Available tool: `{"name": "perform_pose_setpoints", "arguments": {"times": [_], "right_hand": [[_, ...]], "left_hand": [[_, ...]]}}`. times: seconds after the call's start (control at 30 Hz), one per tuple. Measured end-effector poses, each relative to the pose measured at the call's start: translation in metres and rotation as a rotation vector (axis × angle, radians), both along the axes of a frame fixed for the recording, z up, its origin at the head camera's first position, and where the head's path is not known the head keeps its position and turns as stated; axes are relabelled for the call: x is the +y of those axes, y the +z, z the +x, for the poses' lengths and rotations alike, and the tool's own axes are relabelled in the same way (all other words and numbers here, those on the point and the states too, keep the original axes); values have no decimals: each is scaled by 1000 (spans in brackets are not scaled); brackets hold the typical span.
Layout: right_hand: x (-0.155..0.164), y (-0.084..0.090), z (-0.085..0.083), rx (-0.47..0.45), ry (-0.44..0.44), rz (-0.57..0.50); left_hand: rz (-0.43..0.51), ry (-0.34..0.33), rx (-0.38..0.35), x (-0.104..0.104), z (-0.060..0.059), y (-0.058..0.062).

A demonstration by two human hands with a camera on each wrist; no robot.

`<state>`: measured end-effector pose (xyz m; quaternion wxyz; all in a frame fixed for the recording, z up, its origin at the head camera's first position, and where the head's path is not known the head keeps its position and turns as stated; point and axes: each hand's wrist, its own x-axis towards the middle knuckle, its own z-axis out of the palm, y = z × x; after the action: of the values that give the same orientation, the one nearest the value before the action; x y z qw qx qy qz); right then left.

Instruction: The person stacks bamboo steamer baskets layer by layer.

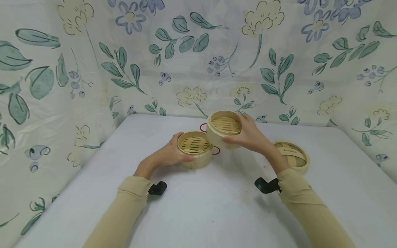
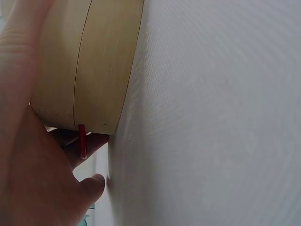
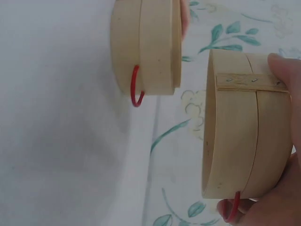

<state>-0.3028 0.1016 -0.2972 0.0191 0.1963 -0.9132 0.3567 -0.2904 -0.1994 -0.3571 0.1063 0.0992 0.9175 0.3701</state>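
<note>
My left hand [image 1: 169, 153] grips the side of a round bamboo steamer basket [image 1: 200, 160] standing on the table, its slatted floor facing up. A red loop handle [image 1: 216, 150] sticks out on that basket's right. Raised just behind and to the right, a second bamboo steamer basket [image 1: 217, 135] is held by my right hand [image 1: 248, 135], thumb at the near side. It overlaps the lower basket's edge in the head view; in the right wrist view a gap separates the two. Its own red handle [image 3: 232, 207] hangs near my fingers in that view.
A woven bamboo steamer lid [image 1: 291, 156] lies on the white table [image 1: 211, 210] beyond my right forearm. Floral cloth [image 1: 192, 69] hangs behind the table and along both sides. Each wrist carries a small black camera [image 1: 158, 188].
</note>
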Motion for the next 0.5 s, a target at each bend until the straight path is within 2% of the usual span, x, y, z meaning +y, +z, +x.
{"name": "perform_pose_setpoints", "arguments": {"times": [0.2, 0.5], "right_hand": [[-20, 6, -2, 13, 24, -13], [-55, 3, -1, 22, 72, -8]], "left_hand": [[4, 2, 7, 0, 2, 1], [40, -15, 25, -3, 3, 1]]}}
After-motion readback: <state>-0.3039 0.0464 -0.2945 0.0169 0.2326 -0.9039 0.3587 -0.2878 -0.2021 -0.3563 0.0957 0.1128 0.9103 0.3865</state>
